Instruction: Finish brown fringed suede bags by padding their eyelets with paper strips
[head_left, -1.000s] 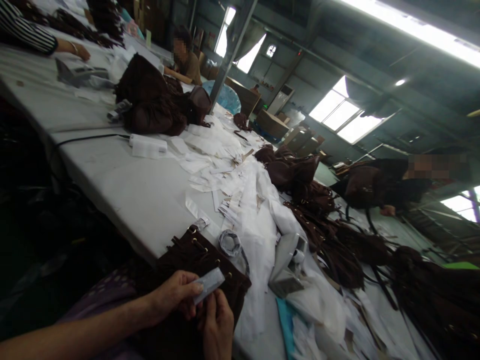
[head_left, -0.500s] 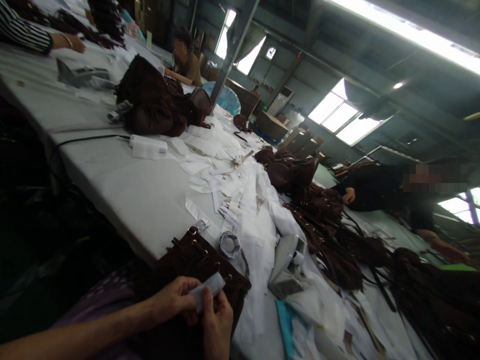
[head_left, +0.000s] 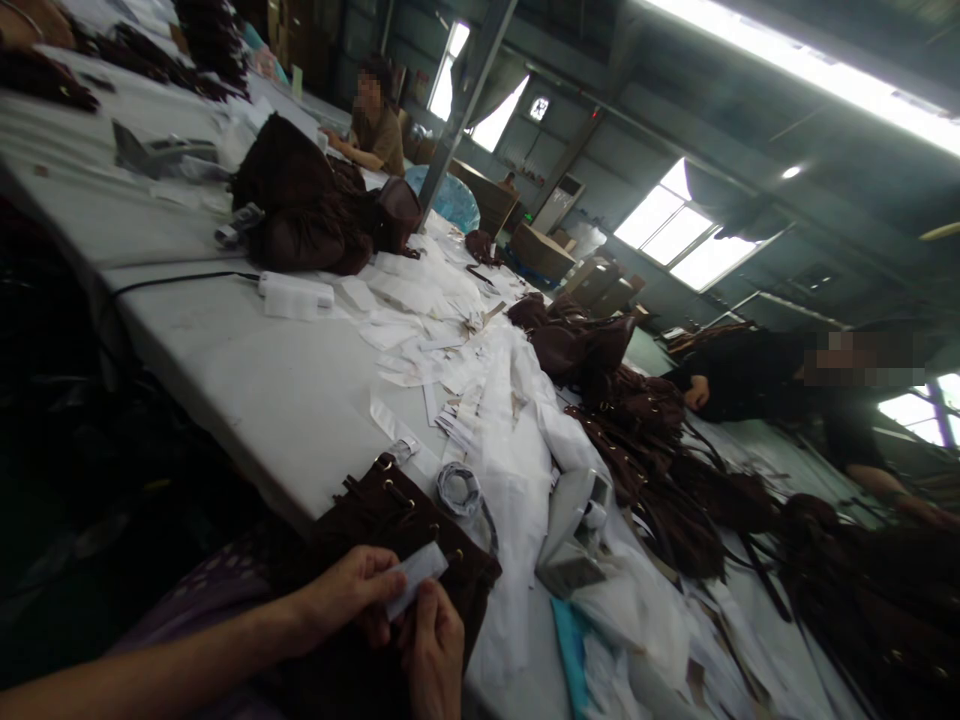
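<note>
A small whitish strip of paper or film (head_left: pixel 417 578) is pinched between my two hands. My left hand (head_left: pixel 360 585) grips its left end with thumb and fingers. Thumb and fingertips of my right hand (head_left: pixel 435 640) close on its lower right edge. Beneath both hands lies a dark brown bag (head_left: pixel 375 515) with metal eyelets and a cord, at the table's near edge. Just beyond the bag's right side rests a grey wrapped ring-shaped roll (head_left: pixel 459 489). What is printed on the strip cannot be made out.
White paper and film scraps (head_left: pixel 480 400) spread along the table (head_left: pixel 247 380). A grey tape dispenser (head_left: pixel 577 535) stands to the right, near a pile of brown bags (head_left: pixel 660 460). More brown bags (head_left: pixel 315 200) lie further back. Co-workers are at the far and right sides.
My hands stay over the bag, with the strip shifted slightly left between them. At the upper left a striped sleeve has withdrawn; the right co-worker's arm has moved.
</note>
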